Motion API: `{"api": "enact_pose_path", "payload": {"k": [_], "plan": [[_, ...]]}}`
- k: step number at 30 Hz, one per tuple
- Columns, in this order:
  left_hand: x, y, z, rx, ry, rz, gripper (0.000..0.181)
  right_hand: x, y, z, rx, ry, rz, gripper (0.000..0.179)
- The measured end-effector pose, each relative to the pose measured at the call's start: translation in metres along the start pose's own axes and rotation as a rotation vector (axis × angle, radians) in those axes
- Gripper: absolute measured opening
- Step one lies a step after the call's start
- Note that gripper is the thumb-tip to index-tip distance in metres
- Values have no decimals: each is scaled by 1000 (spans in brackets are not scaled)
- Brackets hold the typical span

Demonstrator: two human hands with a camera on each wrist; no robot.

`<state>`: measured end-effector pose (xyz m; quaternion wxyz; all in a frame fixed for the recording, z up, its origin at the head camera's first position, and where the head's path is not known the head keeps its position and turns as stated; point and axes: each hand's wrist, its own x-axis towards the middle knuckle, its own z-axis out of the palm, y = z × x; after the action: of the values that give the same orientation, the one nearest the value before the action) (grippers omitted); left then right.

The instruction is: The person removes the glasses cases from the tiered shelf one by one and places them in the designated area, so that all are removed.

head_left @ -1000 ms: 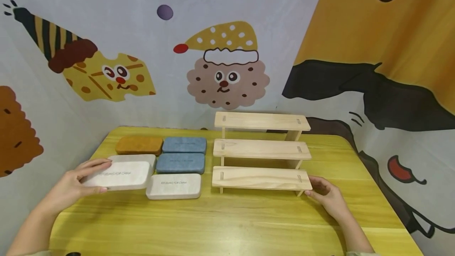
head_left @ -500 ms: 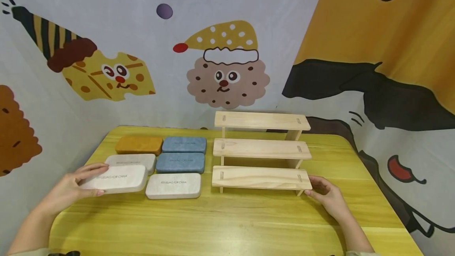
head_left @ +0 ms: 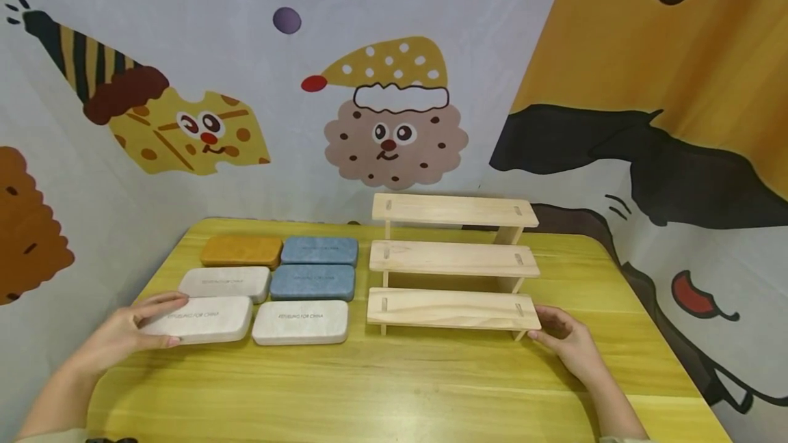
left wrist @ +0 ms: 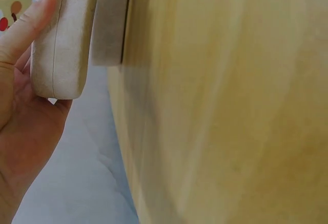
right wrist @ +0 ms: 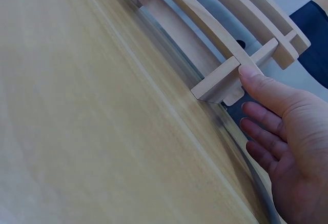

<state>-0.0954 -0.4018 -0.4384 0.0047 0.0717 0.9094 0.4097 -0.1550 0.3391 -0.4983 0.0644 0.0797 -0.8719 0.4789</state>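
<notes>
My left hand [head_left: 126, 333] grips the left end of a white glasses case [head_left: 200, 320], thumb along the near side and fingers over the far side. In the left wrist view a seam runs along the held case [left wrist: 66, 39], and another case [left wrist: 110, 24] shows behind it. White cases lie behind it [head_left: 224, 284] and to its right [head_left: 300, 323]. At the right, a three-step wooden display stand [head_left: 454, 310] stands on the table. My right hand [head_left: 569, 344] pinches the right end of its lowest board; in the right wrist view the thumb [right wrist: 261, 83] lies on the front edge.
Two blue cases [head_left: 312, 282] and a mustard-brown case [head_left: 241, 251] lie at the back left of the yellow wooden table [head_left: 394, 388]. A cloth printed with cartoon figures [head_left: 394, 135] hangs behind the table.
My left hand has brought the white case toward me and down, uncovering the white case behind it. My right hand stays at the stand.
</notes>
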Motion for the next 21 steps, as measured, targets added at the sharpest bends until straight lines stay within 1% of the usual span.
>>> {"api": "enact_pose_path", "payload": {"k": [5,7,11,13,15,19,21], "plan": [[1,-4,2,-5,-37,-28,63,0,1,0,-14,4,3,47],[2,-6,4,-5,-46,-42,64,0,1,0,-16,2,6,47],[3,-7,5,-35,-65,-76,67,0,1,1,-9,-1,12,48],[4,-8,6,-29,-63,-87,68,0,1,1,-7,-1,11,48],[4,-9,7,-10,-62,-88,69,0,1,1,-6,2,6,48],[4,-12,10,14,-59,-68,69,0,1,1,-5,8,-13,47],[5,-13,10,15,-58,-65,70,0,1,1,-4,12,-17,47]]}}
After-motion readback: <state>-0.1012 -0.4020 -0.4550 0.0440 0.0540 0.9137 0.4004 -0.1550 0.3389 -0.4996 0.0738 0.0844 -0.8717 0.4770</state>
